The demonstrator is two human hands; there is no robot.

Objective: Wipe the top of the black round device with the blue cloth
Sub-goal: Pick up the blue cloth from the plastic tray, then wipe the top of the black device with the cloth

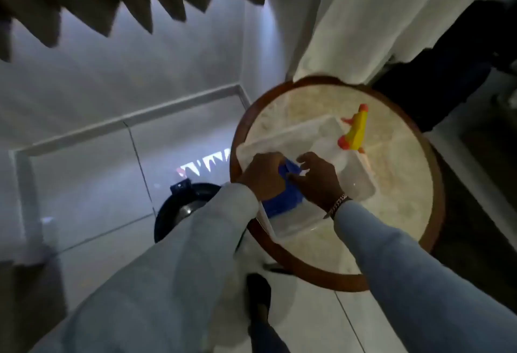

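Note:
The blue cloth (282,201) hangs over a clear plastic tub (361,182) that stands on a round table. My left hand (261,175) is closed around the cloth's upper part. My right hand (316,179) pinches the same cloth from the right side. The black round device (179,210) sits on the white floor to the left of the table, low down, and my left sleeve covers its right half.
The round table (397,173) has a wooden rim and pale stone top. A yellow and orange spray nozzle (355,128) stands at the tub's far edge. White curtain (363,17) hangs behind. My dark shoe (258,294) is on the floor tiles below.

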